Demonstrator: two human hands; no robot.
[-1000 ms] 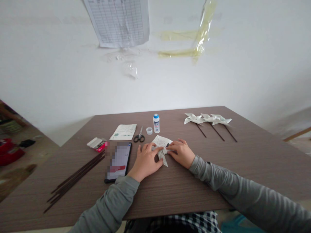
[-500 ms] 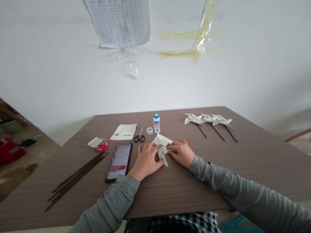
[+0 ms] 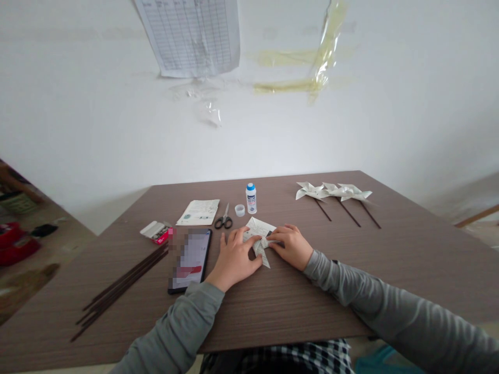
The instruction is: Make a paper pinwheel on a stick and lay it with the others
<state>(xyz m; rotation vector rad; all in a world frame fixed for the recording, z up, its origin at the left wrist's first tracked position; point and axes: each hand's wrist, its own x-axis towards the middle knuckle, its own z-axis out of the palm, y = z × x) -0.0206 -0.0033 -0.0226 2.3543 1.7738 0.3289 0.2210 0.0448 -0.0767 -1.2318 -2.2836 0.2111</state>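
Observation:
A piece of printed paper (image 3: 258, 232), partly folded into flaps, lies on the brown table (image 3: 390, 259) in front of me. My left hand (image 3: 234, 258) rests on its left side with fingers spread and the thumb pressing a flap. My right hand (image 3: 290, 245) lies on its right side, fingertips pinched on a fold near the paper's middle. Both hands cover part of the paper.
Left of my hands lies a phone (image 3: 191, 258), then a bundle of dark sticks (image 3: 120, 283) and a small red box (image 3: 157, 231). Behind are a paper sheet (image 3: 198, 212), scissors (image 3: 223, 219), a cap (image 3: 239, 210) and a glue bottle (image 3: 251, 198). Three paper pinwheels (image 3: 333, 192) lie back right.

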